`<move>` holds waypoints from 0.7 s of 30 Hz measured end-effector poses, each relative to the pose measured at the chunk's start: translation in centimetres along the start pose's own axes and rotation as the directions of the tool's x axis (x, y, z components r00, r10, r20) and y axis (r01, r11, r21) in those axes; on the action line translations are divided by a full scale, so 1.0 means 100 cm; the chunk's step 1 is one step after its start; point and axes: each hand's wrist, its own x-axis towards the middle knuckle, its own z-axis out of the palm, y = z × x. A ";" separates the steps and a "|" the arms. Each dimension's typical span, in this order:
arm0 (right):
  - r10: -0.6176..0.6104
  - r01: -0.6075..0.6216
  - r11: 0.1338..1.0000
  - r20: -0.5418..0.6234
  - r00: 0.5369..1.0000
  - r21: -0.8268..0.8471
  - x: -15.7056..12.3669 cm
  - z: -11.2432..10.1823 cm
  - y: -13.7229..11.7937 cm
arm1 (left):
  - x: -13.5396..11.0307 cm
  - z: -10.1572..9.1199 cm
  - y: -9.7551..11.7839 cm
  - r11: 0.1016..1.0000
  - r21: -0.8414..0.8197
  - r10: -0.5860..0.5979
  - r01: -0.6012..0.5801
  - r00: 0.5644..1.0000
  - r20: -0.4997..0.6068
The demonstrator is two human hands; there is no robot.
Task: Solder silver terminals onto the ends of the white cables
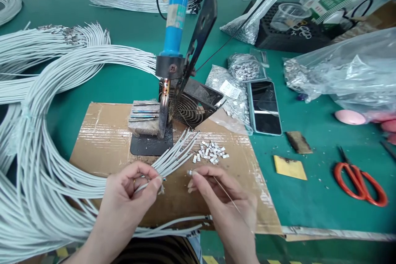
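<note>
My left hand (130,196) is closed, pinching a white cable (140,188) near its end between thumb and forefinger. Just to the right, my right hand (227,200) pinches a small white connector (189,172) at its fingertips. A thin wire (227,194), which looks like solder, also runs through this hand. The two hands are a short gap apart over a cardboard sheet (102,132). Beyond them lie a fan of white cable ends (176,156) and a loose pile of small white connectors (212,152). A blue-handled soldering iron (176,20) stands clamped, tip down, above the cardboard.
Large white cable coils (37,132) fill the left side. Behind the connector pile are a small fan (188,109), bags of parts (246,67) and a phone (264,107). Red-handled scissors (359,183) and a yellow sponge (290,167) lie on the right.
</note>
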 end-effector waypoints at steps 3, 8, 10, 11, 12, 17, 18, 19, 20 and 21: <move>0.059 -0.066 0.990 0.053 0.997 0.124 0.000 0.016 -0.007 | -0.002 0.000 0.002 0.999 0.022 -0.028 0.028 1.000 -0.004; 0.021 -0.052 0.983 0.174 0.984 0.176 0.005 0.026 -0.011 | 0.001 -0.002 -0.001 1.000 -0.003 0.024 -0.024 1.000 0.006; -0.017 -0.016 0.988 0.206 0.979 0.155 0.006 0.026 -0.013 | 0.002 -0.002 -0.002 0.998 -0.031 0.053 -0.052 0.998 0.019; -0.031 0.001 0.991 0.223 0.974 0.135 0.007 0.026 -0.014 | 0.002 -0.002 -0.002 0.998 -0.044 0.056 -0.055 0.998 0.020; -0.044 0.016 0.993 0.236 0.971 0.117 0.008 0.026 -0.015 | 0.002 -0.001 -0.001 0.997 -0.053 0.051 -0.050 0.999 0.019; -0.073 0.057 0.996 0.277 0.958 0.067 0.011 0.025 -0.019 | 0.001 0.002 0.003 0.996 -0.087 0.017 -0.016 1.000 0.008; -0.075 0.061 0.996 0.282 0.956 0.059 0.012 0.024 -0.019 | 0.001 0.002 0.004 0.996 -0.086 0.014 -0.013 1.000 0.007; -0.077 0.065 0.996 0.286 0.955 0.053 0.013 0.024 -0.019 | 0.001 0.003 0.004 0.996 -0.083 0.010 -0.010 1.000 0.007; -0.082 0.070 0.996 0.287 0.954 0.050 0.013 0.023 -0.019 | 0.001 0.003 0.004 0.997 -0.081 0.008 -0.008 1.000 0.007; -0.089 0.078 0.996 0.288 0.954 0.047 0.014 0.023 -0.019 | 0.001 0.003 0.004 0.997 -0.080 0.008 -0.007 1.000 0.007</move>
